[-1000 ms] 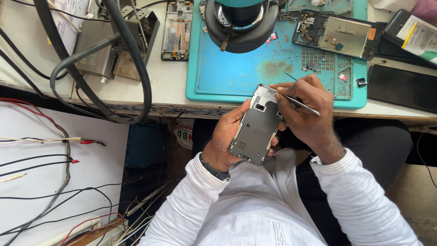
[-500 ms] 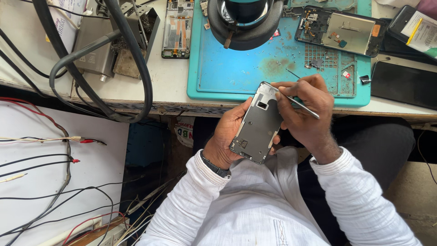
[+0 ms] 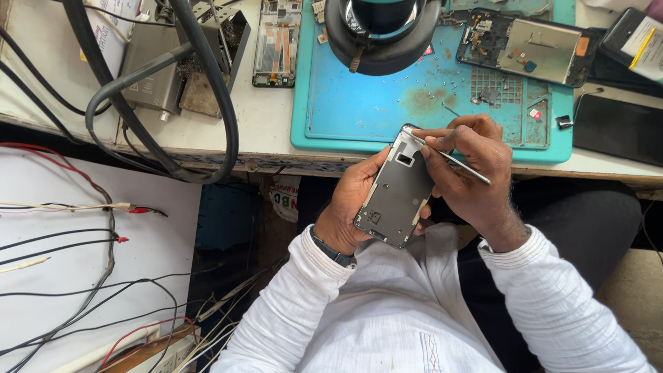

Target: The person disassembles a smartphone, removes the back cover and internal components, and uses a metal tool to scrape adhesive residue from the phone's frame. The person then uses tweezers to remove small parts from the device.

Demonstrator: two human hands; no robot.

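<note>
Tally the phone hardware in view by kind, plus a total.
Grey phone frame held in the hands: 1
Opened phones showing their internals: 2
Closed black phones or screens: 2
Thin metal tweezers: 1
Total: 6

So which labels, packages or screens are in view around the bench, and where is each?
Dark phone screen: far right, black, unlit rectangle.
Black phone: top right corner, white and yellow label.
Paper sheet: top left, white, printed.
Sticker: under bench edge, white, coloured print.
</note>
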